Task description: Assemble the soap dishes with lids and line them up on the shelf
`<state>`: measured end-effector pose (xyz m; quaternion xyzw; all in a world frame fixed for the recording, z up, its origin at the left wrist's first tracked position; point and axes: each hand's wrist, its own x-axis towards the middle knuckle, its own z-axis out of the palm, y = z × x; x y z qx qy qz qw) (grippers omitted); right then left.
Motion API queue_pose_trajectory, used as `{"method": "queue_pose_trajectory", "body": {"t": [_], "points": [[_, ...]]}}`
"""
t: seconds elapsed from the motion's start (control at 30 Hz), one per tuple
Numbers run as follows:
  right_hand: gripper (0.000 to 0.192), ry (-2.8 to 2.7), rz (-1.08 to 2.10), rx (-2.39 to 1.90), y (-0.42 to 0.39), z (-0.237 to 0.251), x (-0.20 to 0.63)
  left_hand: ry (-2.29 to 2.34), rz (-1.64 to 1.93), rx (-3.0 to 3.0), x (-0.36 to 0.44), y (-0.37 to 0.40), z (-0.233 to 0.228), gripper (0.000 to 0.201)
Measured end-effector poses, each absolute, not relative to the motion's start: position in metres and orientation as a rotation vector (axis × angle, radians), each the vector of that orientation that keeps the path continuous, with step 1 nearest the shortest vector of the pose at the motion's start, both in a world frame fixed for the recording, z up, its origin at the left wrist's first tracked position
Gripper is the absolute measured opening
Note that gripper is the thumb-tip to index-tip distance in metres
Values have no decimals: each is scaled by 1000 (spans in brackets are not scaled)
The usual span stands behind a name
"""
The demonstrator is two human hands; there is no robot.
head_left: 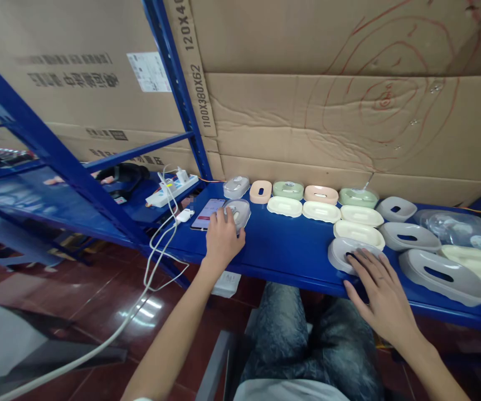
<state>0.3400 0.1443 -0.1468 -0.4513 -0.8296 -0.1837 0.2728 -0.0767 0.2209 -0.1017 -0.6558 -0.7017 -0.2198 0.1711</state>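
Observation:
My left hand (222, 238) rests on the blue shelf (290, 250), its fingers curled on the near edge of a clear plastic-wrapped part (240, 210) beside a lit phone (207, 213). My right hand (380, 292) lies flat with spread fingers on a grey oval shell (340, 252) at the shelf's front edge. Behind it run rows of cream shells (359, 233), green ones (287, 189) and peach ones (321, 194).
More grey shells (443, 273) and clear bagged parts (461, 231) lie at the right. A white power strip (171, 192) with a cable (156, 256) hangs off the left. Cardboard boxes (328, 111) form the back wall. Blue rack posts (56, 150) stand left. My knees are under the shelf.

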Motion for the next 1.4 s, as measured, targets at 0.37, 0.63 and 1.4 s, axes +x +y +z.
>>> {"method": "queue_pose_trajectory", "body": {"t": [0.37,0.63,1.4], "points": [[64,-2220,-503,-1183,150,-149,336,-2057,-428,-1822,-70,271,-92,71],[62,-2204,-503,-1183,151,-151,336,-2050,-440,-1849,-74,281,-99,70],[58,-2416,-275,-1201,163,-125,281,-1708,-1041,-2167,-31,240,-111,63]]}}
